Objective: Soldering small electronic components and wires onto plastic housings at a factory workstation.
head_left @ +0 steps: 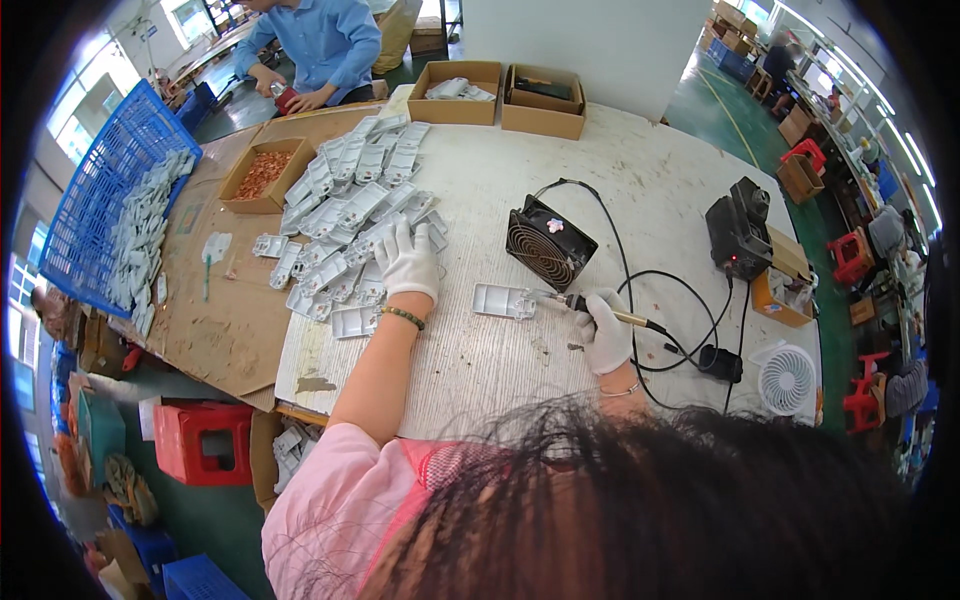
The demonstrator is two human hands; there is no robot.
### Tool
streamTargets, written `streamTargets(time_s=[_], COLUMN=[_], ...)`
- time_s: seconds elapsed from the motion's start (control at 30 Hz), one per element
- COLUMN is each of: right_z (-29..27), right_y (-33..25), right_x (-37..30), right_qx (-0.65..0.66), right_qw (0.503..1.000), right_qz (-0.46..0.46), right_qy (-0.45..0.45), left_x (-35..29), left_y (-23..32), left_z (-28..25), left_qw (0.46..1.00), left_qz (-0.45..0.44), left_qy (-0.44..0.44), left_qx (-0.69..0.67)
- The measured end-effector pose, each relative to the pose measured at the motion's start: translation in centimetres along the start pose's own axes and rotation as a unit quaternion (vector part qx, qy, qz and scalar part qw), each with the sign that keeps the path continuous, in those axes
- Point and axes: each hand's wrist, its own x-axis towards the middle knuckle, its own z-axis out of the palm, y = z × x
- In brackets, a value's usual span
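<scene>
One shallow, rectangular light-grey plastic housing (497, 301) with open compartments lies flat between the hands, just left of the right hand (605, 333) and to the near right of the left hand (408, 262). The right hand, in a white fabric glove, pinches one slim, pen-shaped tool with a pale handle (632, 319); its tip is at the housing's right end, though contact cannot be made out. The left hand, gloved alike, reaches with fingers extended onto a heap of similar glossy grey plastic housings (340, 215), overlapping too much to count; whether it grips one cannot be told. Both work over a white, streaked, stained surface (460, 385). Beyond the single housing stands one black, box-shaped fan with a round wire grille (552, 242); farther right are one black, angular device with a red light (738, 228) and, nearer, one round white plastic fan (787, 379). Two brown cardboard boxes (455, 112) (542, 124) sit at the far edge. Left of the heap are one shallow cardboard box of small copper-coloured pieces (262, 177) and one blue latticed plastic crate (100, 190) holding more grey parts.
</scene>
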Motion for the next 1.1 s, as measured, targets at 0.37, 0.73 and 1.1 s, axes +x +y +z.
streamTargets(time_s=[0.37,0.73,1.1], right_z=[-0.4,-0.1,0.6], right_y=[0.1,0.4,-0.3], right_x=[0.0,0.0,-0.5], right_qx=[0.008,0.033,-0.115], right_qw=[1.0,0.999,0.993], right_qz=[-0.007,-0.03,-0.014], right_qy=[-0.001,-0.015,-0.023], left_x=[0.5,-1.8,-2.4], left_y=[1.6,3.6,4.1], left_z=[-3.3,-1.4,-1.6], left_qw=[0.984,0.845,0.882], left_qz=[0.028,-0.06,-0.031], left_qy=[-0.054,-0.11,-0.191], left_qx=[-0.168,-0.52,-0.43])
